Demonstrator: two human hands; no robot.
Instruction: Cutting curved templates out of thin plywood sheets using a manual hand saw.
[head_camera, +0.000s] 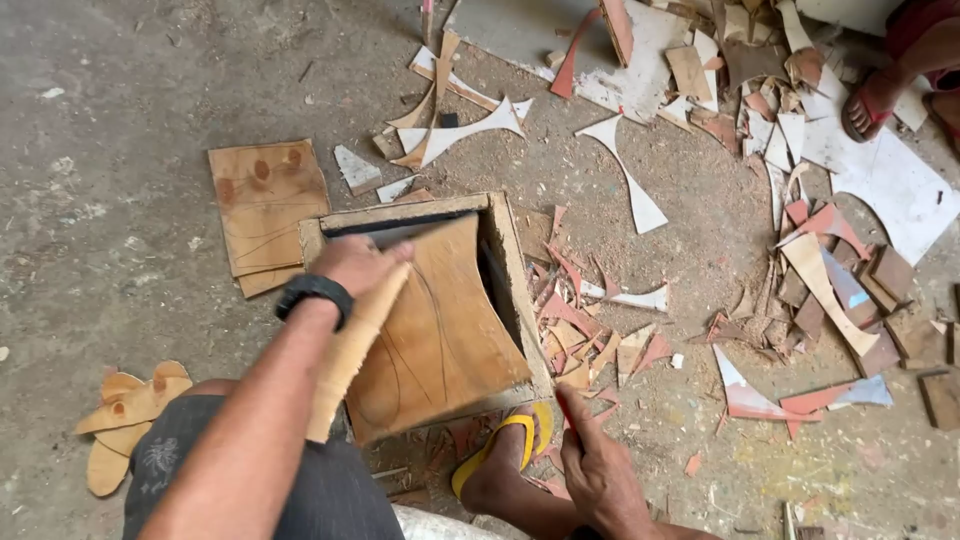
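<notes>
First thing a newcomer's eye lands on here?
The curved tan sheet marked with pencil lines, lying on a wooden box frame at centre, left hand pressing its top edge. Next, the litter of offcuts over the floor to the right. The right hand grips a red-handled tool.

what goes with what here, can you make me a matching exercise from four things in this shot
Things:
1. left hand
2. right hand
3. stack of flat sheets
4. yellow sandal

Places or states:
a. lies on the floor left of the wooden box
b. worn on a foot beside the box's near corner
c. presses on the curved tan piece on the box
d. grips a thin red tool near the floor

Pairs: 1-c, 2-d, 3-a, 4-b
</notes>
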